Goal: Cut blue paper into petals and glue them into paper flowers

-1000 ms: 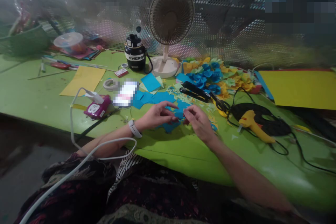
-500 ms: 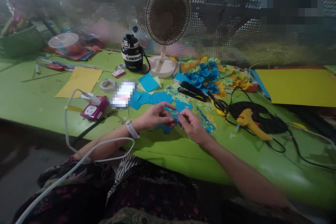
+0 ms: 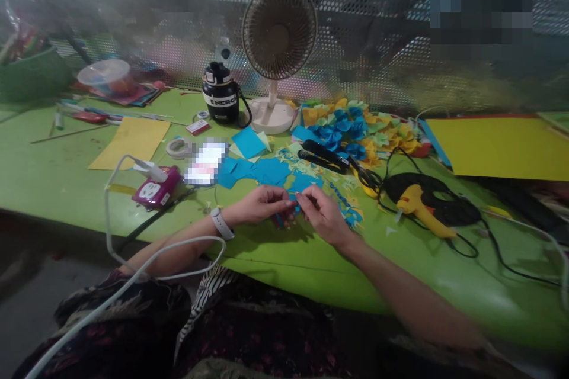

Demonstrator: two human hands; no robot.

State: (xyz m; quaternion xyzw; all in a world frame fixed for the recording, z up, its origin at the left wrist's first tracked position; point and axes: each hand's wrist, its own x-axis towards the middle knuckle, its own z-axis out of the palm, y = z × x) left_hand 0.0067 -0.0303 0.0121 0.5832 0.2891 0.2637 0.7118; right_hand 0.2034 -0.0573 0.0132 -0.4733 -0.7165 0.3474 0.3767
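Observation:
My left hand [image 3: 267, 204], with a white watch on its wrist, has its thumb and fingers pressed together on a small piece of blue paper [image 3: 293, 196]. From the right, my right hand [image 3: 322, 213] pinches the same piece, and the fingertips of both hands nearly meet. The fingers hide most of its shape. Just beyond them lie flat blue paper pieces [image 3: 267, 170] and small blue and yellow scraps [image 3: 351, 210]. A pile of crumpled blue, yellow and green paper petals [image 3: 342, 130] sits farther back.
A yellow glue gun [image 3: 415, 210] lies at right with black cords. Behind my hands are a black straightener-like tool [image 3: 326, 157], a fan [image 3: 280, 29] and a black bottle [image 3: 220, 98]. At left are a phone [image 3: 205, 163], a purple power strip [image 3: 155, 189] and a white cable [image 3: 178, 243].
The left fingers have closed from a more spread pose, and the left thumb now presses against the index finger. The right hand stays nearly in place. The view has shifted slightly.

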